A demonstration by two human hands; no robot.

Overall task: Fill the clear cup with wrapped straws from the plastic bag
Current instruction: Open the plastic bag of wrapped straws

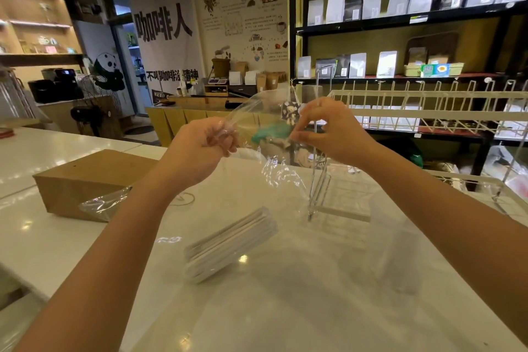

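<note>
On the glossy white surface of a coffee shop, the left hand and right hand pinch the thin clear plastic bag aloft, fingers closed on its film, seemingly spreading its mouth; the white paper-wrapped straws lie bundled below, the clear cup near them.

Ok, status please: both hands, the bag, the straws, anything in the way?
Left hand and right hand each in a shut grip on the bag, held up over the counter. Straws low in the bag. Cup right, blurred. Wire stand close behind.
</note>
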